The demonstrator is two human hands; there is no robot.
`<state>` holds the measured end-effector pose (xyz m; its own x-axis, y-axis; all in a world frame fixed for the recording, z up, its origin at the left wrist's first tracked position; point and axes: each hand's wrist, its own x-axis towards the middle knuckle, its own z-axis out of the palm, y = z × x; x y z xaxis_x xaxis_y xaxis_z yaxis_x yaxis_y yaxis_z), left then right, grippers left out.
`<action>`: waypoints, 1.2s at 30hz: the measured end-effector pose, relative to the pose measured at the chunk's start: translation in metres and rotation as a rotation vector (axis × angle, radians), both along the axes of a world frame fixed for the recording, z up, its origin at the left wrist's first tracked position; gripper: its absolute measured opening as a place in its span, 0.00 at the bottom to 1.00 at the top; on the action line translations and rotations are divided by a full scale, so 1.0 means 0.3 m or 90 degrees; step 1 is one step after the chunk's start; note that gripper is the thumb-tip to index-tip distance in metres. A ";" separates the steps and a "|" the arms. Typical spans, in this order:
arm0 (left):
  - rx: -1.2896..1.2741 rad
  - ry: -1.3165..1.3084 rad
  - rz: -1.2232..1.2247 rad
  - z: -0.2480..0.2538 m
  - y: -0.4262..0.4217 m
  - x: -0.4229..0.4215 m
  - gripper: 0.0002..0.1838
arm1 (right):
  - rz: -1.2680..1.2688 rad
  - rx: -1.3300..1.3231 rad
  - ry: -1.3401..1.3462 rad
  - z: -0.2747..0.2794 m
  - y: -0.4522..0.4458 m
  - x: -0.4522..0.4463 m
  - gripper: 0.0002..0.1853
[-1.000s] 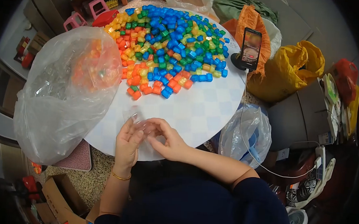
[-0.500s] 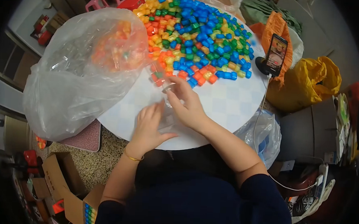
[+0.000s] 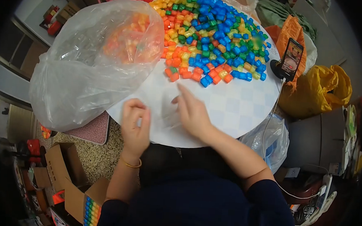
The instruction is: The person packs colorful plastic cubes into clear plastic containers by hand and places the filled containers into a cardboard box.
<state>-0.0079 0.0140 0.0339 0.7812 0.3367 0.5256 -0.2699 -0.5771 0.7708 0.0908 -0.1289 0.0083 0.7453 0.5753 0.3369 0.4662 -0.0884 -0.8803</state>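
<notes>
My left hand (image 3: 135,125) is over the near left part of the white round table (image 3: 238,112). Its fingers curl in towards the thumb, and whatever they pinch is too small or too clear to make out. To its right is my right hand (image 3: 195,116), slightly blurred, with the index finger stretched forward and the thumb apart from it. Between the hands lies a faint, see-through plastic shape (image 3: 170,112), its outline smeared. Just beyond my right fingertips are small translucent coloured blocks (image 3: 197,76), red, orange, yellow, green and blue, spread in a heap.
A large clear plastic bag (image 3: 84,87) with orange and clear pieces covers the table's left side. A phone (image 3: 292,59) stands on a holder at the right edge, its cable hanging down. A yellow bag (image 3: 317,89) and an open carton (image 3: 76,197) are on opposite sides below.
The view has shifted, so the table sits farther right. My hands have moved apart; my right hand no longer holds up the clear round-rimmed piece, and my left fingers have curled in.
</notes>
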 end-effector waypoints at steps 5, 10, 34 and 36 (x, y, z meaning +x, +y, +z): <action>0.481 0.121 0.161 -0.017 0.155 0.101 0.06 | -0.047 -0.075 -0.234 -0.075 0.102 0.179 0.15; 0.409 0.089 0.197 -0.029 0.145 0.036 0.14 | -0.255 -0.198 -0.408 -0.034 0.019 0.528 0.12; 0.215 0.163 -0.187 -0.172 -0.163 -0.006 0.22 | -0.158 -0.296 -0.361 -0.117 -0.153 0.329 0.08; 0.198 0.164 -0.175 -0.177 -0.157 -0.020 0.23 | -0.143 -0.288 -0.309 -0.144 -0.162 0.330 0.08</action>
